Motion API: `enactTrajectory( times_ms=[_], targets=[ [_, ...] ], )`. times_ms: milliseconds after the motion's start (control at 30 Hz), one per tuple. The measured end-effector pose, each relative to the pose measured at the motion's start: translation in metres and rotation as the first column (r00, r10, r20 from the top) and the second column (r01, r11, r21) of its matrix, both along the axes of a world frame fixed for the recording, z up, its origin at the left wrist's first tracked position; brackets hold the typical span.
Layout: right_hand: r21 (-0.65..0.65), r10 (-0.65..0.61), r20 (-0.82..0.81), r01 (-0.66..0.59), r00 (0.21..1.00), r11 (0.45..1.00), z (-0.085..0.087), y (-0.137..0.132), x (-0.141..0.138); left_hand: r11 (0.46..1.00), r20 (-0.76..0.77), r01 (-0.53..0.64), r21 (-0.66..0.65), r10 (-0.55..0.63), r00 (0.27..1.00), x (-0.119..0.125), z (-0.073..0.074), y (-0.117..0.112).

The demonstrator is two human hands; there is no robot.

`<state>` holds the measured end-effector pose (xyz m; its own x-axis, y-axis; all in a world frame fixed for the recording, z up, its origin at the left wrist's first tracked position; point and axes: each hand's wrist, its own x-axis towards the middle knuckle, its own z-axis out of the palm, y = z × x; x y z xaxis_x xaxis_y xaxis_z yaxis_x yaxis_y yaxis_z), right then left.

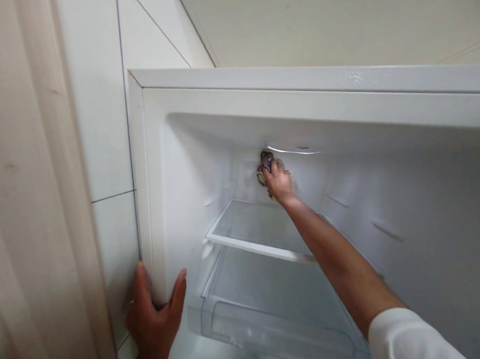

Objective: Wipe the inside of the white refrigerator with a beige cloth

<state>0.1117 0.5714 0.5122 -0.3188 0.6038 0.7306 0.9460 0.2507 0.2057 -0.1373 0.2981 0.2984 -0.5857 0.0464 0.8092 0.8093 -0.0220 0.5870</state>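
Observation:
Inside an open white refrigerator (186, 99), my right hand (278, 181) is closed on a crumpled patterned cloth (267, 159), dark purplish with pale parts. The cloth is up against the back wall (311, 175), just under the ceiling of the compartment. Part of it is hidden behind my fingers. My left hand (155, 325) grips the refrigerator's left front edge (157, 233), with the thumb on the inner side and a finger along the outer side.
Below my right arm is a glass shelf (260, 246) with a white front rim. Under it sits a clear plastic drawer (273, 329). A bright light strip (293, 150) shows near the ceiling. White tiles (107, 128) and a wooden panel (29, 187) stand close on the left.

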Motion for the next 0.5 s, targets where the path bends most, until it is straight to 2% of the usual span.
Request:
enactTrajectory(
  times_ms=[167, 300, 400, 500],
  targets=[
    [0.067, -0.183, -0.086, 0.189, 0.979, 0.980, 0.001, -0.011, 0.062, 1.000, 0.010, 0.007, -0.018, -0.007, 1.000, 0.001, 0.001, 0.000],
    [0.014, -0.328, -0.216, 0.339, 0.920, 0.941, -0.001, -0.018, 0.100, 0.999, 0.036, 0.030, -0.028, -0.029, 0.999, 0.003, 0.004, -0.002],
    [-0.035, -0.376, -0.290, 0.383, 0.880, 0.923, -0.004, -0.020, 0.111, 0.998, 0.065, 0.048, -0.034, -0.045, 0.997, 0.003, 0.005, -0.001],
    [-0.156, -0.423, -0.334, 0.393, 0.842, 0.906, -0.009, -0.019, 0.106, 0.998, 0.069, 0.046, -0.030, -0.043, 0.997, 0.003, 0.004, 0.000]
  ],
)
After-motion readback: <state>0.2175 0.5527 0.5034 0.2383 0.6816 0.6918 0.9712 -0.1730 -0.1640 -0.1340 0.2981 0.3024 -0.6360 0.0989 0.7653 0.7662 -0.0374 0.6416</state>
